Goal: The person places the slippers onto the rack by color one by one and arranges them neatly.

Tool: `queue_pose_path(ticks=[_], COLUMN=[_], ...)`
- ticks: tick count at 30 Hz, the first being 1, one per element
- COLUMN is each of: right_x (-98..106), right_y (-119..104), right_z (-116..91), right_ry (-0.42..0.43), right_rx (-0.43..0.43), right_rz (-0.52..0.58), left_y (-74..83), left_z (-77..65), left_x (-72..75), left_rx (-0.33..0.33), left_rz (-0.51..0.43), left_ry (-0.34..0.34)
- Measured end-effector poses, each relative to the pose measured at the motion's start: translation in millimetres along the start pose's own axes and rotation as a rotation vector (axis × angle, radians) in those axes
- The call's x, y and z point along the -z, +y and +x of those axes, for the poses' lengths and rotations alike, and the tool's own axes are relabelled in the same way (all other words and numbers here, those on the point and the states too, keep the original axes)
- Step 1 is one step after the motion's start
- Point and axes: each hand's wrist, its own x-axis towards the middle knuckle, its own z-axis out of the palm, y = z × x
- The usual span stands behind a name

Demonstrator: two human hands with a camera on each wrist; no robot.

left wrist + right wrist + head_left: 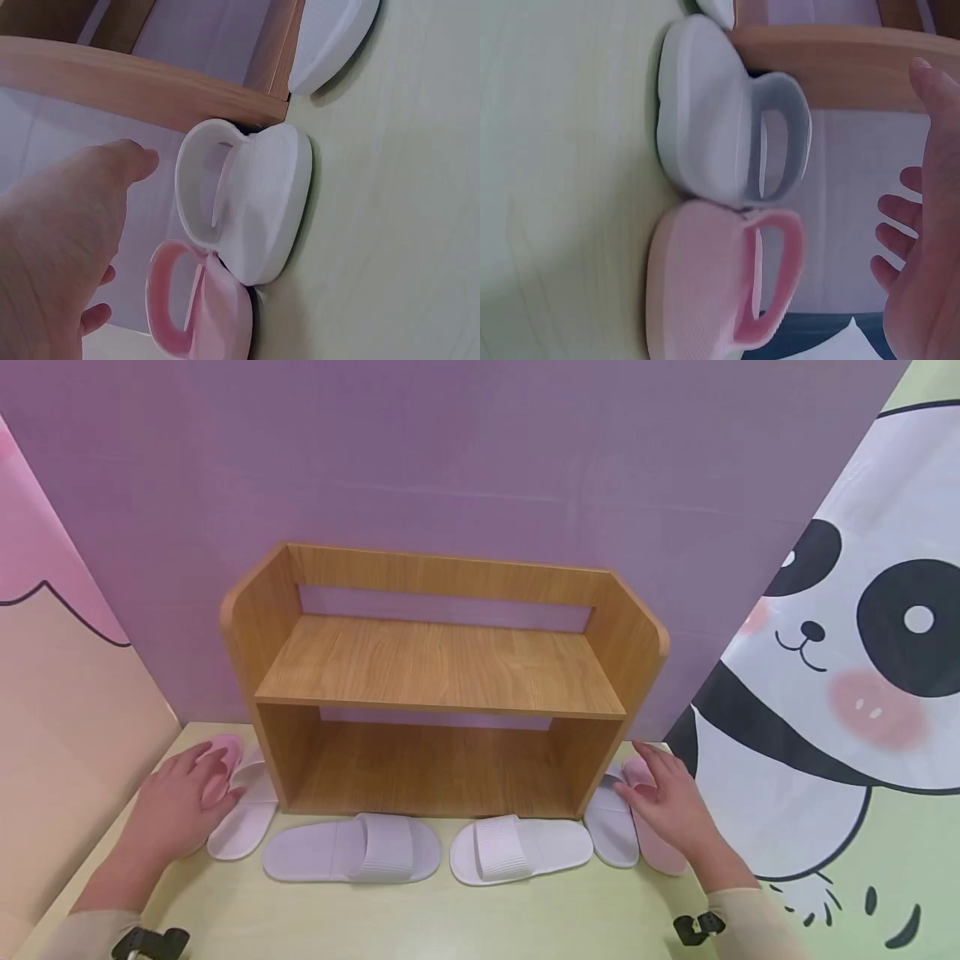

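Observation:
My left hand (174, 802) hovers with spread fingers over a pink slipper (225, 311) and a white slipper (242, 828) left of the wooden shelf. In the left wrist view, a gap shows between that hand (64, 232) and both slippers. On the shelf's right side, my right hand (670, 803) is held with fingers apart above a pale grey slipper (611, 831) and another pink slipper (660, 846). The right wrist view shows this hand (941, 217) clear of the grey slipper (705, 112) and the pink one (697, 277). Neither hand holds anything.
A two-tier wooden shelf (442, 664) stands against the purple backdrop (450, 460). Along its front lie a pale lavender slipper (303, 852) and a white slipper (558, 843), sideways on the light table (420, 922). A panda-printed panel (847, 710) borders the right side.

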Motion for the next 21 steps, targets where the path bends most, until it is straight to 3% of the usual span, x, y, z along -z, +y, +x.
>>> queue_pose_path(ticks=[9,15,21], right_x=[-6,-10,-13], right_y=[-18,-27,-39], right_z=[2,-1,-8], right_ry=[0.073,0.112,0.104], right_rx=[-0.014,-0.023,-0.093], right_rz=[0.218,0.274,0.324], left_y=[-9.0,-14.5,-19.6], left_z=[-9.2,-17.2,-27.9], left_x=[-1.1,-2.4,3.4], left_rx=[0.019,0.023,0.116], left_rz=[-0.059,-0.099,-0.139], left_ry=[0.027,0.058,-0.001])
